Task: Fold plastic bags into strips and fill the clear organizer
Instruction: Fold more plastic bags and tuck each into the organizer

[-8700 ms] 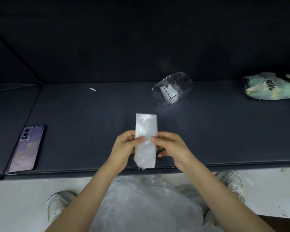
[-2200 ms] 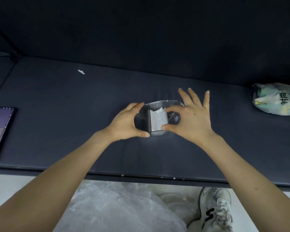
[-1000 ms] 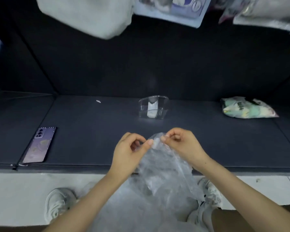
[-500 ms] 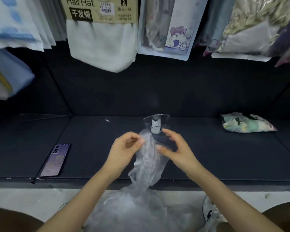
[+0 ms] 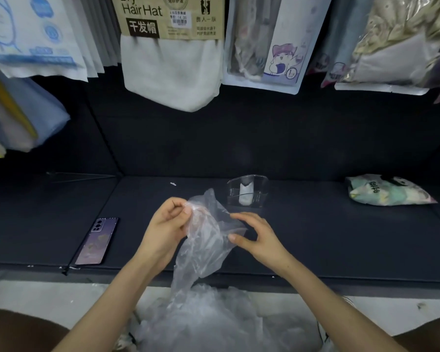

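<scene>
Barely started tbh: one folded white strip point(image 5: 245, 195) in the clear plastic organizer point(image 5: 261, 193) on the shelf point(image 5: 341, 237), left hand point(image 5: 168, 224) and right hand point(image 5: 261, 238) pinching a crumpled see-through bag point(image 5: 206, 242), whole pile of bags point(image 5: 208, 323) to go.

Clear plastic bag point(image 5: 208, 240), unfolded, pinched at the top by the left hand point(image 5: 165, 224), side edge between thumb and forefinger of the right hand point(image 5: 259, 237).
Lower end trailing into a heap of clear bags point(image 5: 208, 323) below both wrists; beyond the right hand, clear organizer point(image 5: 261, 199) upright, one white folded strip point(image 5: 245, 194) standing inside.
</scene>
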Action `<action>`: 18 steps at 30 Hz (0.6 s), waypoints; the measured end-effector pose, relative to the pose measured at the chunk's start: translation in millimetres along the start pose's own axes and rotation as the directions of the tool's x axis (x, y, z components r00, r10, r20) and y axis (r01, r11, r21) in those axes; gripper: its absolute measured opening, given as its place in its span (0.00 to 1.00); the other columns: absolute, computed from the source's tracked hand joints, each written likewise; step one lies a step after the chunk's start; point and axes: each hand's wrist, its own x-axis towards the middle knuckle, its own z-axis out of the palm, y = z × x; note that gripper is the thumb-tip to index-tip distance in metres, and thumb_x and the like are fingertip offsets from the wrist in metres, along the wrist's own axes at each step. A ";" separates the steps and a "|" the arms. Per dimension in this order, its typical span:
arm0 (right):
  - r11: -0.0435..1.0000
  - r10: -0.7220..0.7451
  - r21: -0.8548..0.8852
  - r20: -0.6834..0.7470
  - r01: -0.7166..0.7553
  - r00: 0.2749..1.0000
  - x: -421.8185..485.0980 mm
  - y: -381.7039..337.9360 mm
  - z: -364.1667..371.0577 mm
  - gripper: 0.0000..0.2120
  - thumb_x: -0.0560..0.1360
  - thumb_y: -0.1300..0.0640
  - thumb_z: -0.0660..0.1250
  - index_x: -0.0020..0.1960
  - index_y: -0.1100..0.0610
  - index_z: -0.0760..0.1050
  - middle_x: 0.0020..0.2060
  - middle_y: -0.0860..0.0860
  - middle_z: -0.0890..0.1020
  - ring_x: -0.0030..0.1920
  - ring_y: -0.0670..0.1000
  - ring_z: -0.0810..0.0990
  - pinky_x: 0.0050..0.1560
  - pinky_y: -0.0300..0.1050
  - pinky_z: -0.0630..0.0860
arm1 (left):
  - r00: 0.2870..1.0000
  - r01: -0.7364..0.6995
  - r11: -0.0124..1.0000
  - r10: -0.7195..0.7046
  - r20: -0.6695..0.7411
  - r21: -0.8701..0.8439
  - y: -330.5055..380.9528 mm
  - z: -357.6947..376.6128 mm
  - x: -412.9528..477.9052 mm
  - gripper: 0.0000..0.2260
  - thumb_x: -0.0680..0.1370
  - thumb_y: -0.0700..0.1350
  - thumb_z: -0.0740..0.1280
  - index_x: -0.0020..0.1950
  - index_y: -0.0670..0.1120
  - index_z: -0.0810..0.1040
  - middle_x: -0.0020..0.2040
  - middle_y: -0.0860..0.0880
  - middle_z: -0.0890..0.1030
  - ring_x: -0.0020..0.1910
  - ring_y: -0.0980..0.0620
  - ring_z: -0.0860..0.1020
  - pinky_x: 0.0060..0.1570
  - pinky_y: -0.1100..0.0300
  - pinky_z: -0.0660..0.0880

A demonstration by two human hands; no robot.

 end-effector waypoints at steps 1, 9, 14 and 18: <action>0.998 0.014 0.056 -0.001 -0.014 1.000 2.0 0.7 4.3 0.14 0.73 0.48 0.72 0.57 0.37 0.76 0.61 0.35 0.71 0.65 0.40 0.67 0.67 0.37 0.62 | 1.000 0.002 1.000 -0.003 -0.019 -0.025 0.4 -1.7 -0.5 0.07 0.80 0.34 0.60 0.43 0.43 0.72 0.33 0.50 0.78 0.32 0.56 0.77 0.33 0.64 0.76; 0.927 0.137 0.353 -0.003 -0.127 0.991 8.6 0.7 28.7 0.11 0.74 0.57 0.72 0.55 0.51 0.78 0.56 0.47 0.80 0.55 0.46 0.80 0.56 0.42 0.77 | 0.989 0.029 0.993 -0.045 -0.140 -0.115 0.3 -26.6 5.0 0.13 0.80 0.34 0.59 0.40 0.47 0.76 0.37 0.48 0.72 0.37 0.52 0.73 0.39 0.61 0.75; 0.864 0.225 0.464 -0.010 -0.195 0.974 13.2 -6.6 39.1 0.12 0.72 0.64 0.72 0.54 0.57 0.80 0.45 0.52 0.81 0.39 0.44 0.79 0.41 0.36 0.76 | 0.982 0.015 0.996 -0.032 -0.187 -0.092 1.7 -26.4 2.4 0.11 0.81 0.33 0.57 0.42 0.44 0.72 0.31 0.53 0.77 0.31 0.57 0.77 0.33 0.64 0.77; 0.852 0.253 0.494 -0.095 -0.175 0.963 12.5 -6.2 13.5 0.05 0.71 0.66 0.73 0.47 0.60 0.82 0.40 0.55 0.84 0.36 0.47 0.80 0.40 0.36 0.77 | 0.957 -0.021 0.941 0.117 -0.265 0.339 -3.9 -53.6 8.9 0.08 0.80 0.35 0.63 0.42 0.43 0.73 0.30 0.54 0.79 0.29 0.59 0.76 0.34 0.64 0.74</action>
